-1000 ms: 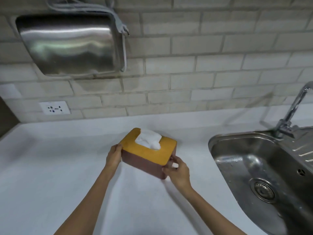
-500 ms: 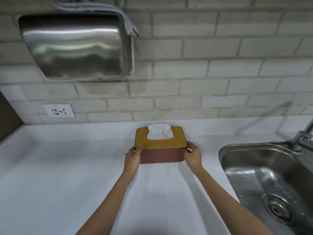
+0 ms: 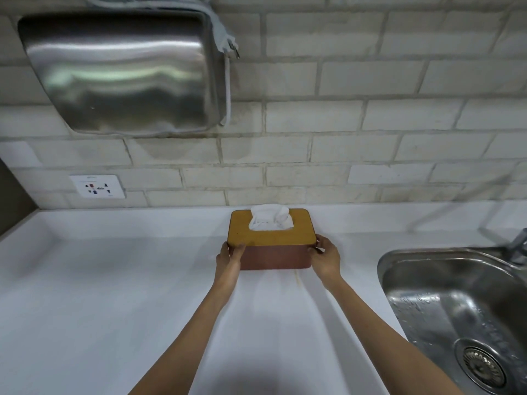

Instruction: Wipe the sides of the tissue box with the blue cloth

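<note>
The tissue box [image 3: 273,256] has a yellow-brown wooden lid, dark red-brown sides and a white tissue [image 3: 271,218] sticking up from its slot. It stands square to me on the white counter [image 3: 114,280], close to the brick wall. My left hand [image 3: 229,256] grips its left end, thumb on the lid's edge. My right hand [image 3: 325,256] grips its right end. No blue cloth is in view.
A steel sink [image 3: 456,309] lies to the right, its tap [image 3: 517,246] at the frame's edge. A steel hand dryer [image 3: 122,72] with a dangling plug [image 3: 231,48] hangs on the wall above left. A wall socket [image 3: 97,186] sits low on the left.
Both hands have turned the box from a skewed angle to square and slid it back toward the wall. The grip on both ends is unchanged.
</note>
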The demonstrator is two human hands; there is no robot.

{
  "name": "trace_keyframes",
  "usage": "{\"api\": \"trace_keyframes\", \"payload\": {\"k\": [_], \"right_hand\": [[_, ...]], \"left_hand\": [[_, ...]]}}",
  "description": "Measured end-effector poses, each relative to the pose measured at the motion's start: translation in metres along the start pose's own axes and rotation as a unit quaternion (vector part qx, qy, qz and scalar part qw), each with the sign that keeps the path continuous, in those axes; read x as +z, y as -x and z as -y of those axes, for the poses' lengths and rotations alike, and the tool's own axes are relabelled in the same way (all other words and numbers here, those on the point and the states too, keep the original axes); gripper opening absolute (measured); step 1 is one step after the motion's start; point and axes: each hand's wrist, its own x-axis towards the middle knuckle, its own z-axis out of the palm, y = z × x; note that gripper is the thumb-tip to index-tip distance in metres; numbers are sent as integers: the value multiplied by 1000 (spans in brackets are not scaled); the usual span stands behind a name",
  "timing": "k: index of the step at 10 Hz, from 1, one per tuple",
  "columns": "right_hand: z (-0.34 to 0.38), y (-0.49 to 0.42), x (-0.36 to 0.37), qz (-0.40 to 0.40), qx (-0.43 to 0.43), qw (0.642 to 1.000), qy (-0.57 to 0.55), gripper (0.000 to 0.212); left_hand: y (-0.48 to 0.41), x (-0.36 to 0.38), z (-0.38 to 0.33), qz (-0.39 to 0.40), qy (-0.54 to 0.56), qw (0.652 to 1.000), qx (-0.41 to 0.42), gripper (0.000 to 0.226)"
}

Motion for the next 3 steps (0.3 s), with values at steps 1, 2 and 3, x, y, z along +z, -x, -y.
{"api": "trace_keyframes", "payload": {"k": [1,2,3], "right_hand": [[-3,-4,1,1,-4,1000,1,41],[0,0,1,1,5,1000,3,43],[6,0,1,9,25,1000,13,54]], "left_hand": [[0,-1,2,15,1,1000,5,58],[4,-3,4,35,16,999,-34,75],[3,-2,3,20,-13,997,-73,81]]}}
